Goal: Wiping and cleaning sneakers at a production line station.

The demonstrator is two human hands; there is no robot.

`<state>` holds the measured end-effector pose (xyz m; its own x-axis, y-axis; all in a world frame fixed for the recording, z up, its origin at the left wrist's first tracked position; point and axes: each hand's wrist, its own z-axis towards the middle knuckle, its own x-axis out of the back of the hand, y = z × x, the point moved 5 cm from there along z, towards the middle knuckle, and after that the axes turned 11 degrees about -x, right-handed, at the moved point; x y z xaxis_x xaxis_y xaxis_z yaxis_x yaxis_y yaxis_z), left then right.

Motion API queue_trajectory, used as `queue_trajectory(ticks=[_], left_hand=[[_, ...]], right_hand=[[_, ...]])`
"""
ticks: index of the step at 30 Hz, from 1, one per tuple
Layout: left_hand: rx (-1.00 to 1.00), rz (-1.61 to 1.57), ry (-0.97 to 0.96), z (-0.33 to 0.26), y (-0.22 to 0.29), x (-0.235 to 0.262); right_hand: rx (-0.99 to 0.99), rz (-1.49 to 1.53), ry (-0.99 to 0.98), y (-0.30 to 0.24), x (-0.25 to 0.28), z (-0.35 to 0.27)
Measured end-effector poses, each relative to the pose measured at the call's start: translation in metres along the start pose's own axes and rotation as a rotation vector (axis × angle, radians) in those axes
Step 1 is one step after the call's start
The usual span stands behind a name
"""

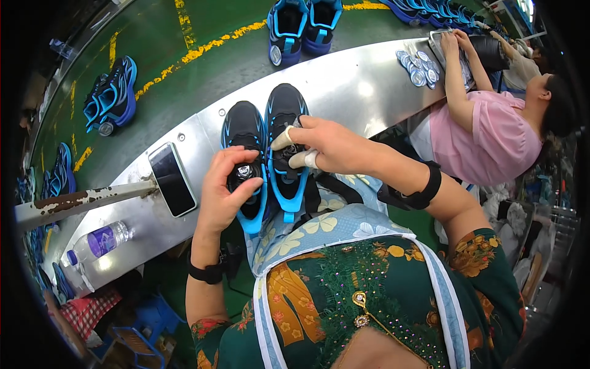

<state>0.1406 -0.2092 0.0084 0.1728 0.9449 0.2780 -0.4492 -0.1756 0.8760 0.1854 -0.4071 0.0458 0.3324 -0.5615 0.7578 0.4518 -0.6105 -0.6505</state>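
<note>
A pair of black sports shoes with bright blue trim lies side by side at the front edge of a metal bench, toes pointing away from me. My left hand (222, 190) is closed round the black dial (244, 171) on the tongue of the left shoe (241, 123), thumb and fingers on either side of it. Over the right shoe (286, 101) is my right hand (335, 144), with pale covers on some fingertips. Its fingers are bent about the dial (289, 149) on that shoe, which they partly hide. The heels of both shoes rest near my patterned apron (289, 246).
A phone (173, 179) and a water bottle (101, 241) lie left on the bench (203, 132), near a worn metal post (80, 203). Round tags (419, 67) are heaped at right, beside a co-worker in pink (491, 135). Shoe pairs (112, 95) stand on the green surface beyond.
</note>
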Motion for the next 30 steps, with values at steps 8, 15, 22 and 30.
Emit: queue_trajectory(ticks=[8, 15, 22, 30], left_hand=[[0.069, 0.008, -0.025, 0.001, -0.005, 0.000], [0.054, 0.055, -0.009, 0.012, 0.036, -0.007], [0.844, -0.705, 0.077, -0.015, 0.046, -0.074], [0.843, -0.990, 0.328, -0.015, 0.013, -0.113]], right_hand=[[-0.123, -0.005, 0.047, 0.008, 0.002, -0.004], [-0.052, 0.017, 0.084, 0.017, 0.004, -0.004], [-0.302, 0.359, -0.040, 0.056, 0.043, 0.006], [-0.124, 0.192, -0.019, 0.058, 0.018, -0.010]])
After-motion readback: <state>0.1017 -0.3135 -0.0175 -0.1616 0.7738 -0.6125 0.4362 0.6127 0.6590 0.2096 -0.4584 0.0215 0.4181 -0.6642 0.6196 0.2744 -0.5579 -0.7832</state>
